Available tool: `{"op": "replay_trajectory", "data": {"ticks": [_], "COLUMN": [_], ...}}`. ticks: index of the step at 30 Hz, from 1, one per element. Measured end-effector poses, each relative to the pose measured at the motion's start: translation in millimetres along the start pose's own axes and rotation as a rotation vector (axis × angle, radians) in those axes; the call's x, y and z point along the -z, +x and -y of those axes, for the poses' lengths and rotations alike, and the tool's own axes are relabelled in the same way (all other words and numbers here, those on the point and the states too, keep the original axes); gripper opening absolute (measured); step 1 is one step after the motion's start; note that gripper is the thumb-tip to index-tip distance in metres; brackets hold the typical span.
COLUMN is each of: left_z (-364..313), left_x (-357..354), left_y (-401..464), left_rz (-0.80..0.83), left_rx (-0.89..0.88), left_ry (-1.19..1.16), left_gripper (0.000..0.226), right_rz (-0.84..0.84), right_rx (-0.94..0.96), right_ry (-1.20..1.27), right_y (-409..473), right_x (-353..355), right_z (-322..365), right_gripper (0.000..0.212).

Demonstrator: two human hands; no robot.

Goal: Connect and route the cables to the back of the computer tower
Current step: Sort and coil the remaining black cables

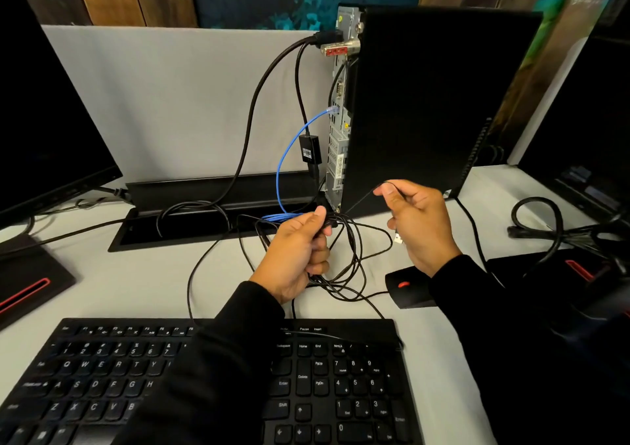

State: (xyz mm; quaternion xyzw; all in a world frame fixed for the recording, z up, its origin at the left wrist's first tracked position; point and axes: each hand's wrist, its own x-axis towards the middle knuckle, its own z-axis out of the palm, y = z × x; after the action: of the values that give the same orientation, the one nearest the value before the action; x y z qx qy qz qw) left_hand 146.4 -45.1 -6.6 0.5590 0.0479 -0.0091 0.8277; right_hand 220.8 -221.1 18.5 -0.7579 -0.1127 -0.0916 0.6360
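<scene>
A black computer tower [426,103] stands upright on the desk, its metal rear panel [337,137] facing left. A blue network cable [289,151] and thick black cables [259,96] are plugged into that panel, and a black adapter [311,150] hangs from one of them. My left hand [296,250] grips a tangled bundle of thin black cables [344,260] just in front of the tower's base. To the right, my right hand [419,226] pinches one thin black cable between thumb and fingers; a silver USB plug [398,238] hangs below its palm.
A black keyboard [102,376] lies at the near edge and a black mouse [405,287] sits right of the bundle. Monitors stand at far left [44,120] and far right [586,137]. An open black cable tray [204,206] runs behind the hands. More looped cables [538,219] lie at right.
</scene>
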Motion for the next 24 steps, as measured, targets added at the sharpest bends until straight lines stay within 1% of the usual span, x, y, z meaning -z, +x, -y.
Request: {"op": "replay_trajectory", "data": {"ticks": [6, 9, 12, 17, 22, 24], "left_z": [-1, -3, -4, -4, -4, -3], "left_x": [-5, -5, -6, -3, -2, -2], "left_y": [-2, -2, -2, -5, -6, -8], "left_rz": [0.072, 0.089, 0.129, 0.215, 0.216, 0.233], "left_rx": [0.102, 0.173, 0.224, 0.301, 0.371, 0.386], "left_ry": [0.015, -0.03, -0.084, -0.139, -0.115, -0.06], "left_gripper": [0.043, 0.048, 0.049, 0.038, 0.034, 0.035], "right_rz": [-0.116, -0.148, -0.221, -0.253, -0.266, -0.321], "right_rx": [-0.06, -0.083, -0.107, -0.137, -0.151, -0.192], "right_ry": [0.014, 0.02, 0.038, 0.063, 0.07, 0.11], "right_y": [3, 4, 6, 8, 10, 15], "right_x": [-6, -7, -6, -7, -10, -4], "right_z": [2, 4, 8, 9, 10, 10], "right_gripper": [0.023, 0.018, 0.016, 0.016, 0.016, 0.019]}}
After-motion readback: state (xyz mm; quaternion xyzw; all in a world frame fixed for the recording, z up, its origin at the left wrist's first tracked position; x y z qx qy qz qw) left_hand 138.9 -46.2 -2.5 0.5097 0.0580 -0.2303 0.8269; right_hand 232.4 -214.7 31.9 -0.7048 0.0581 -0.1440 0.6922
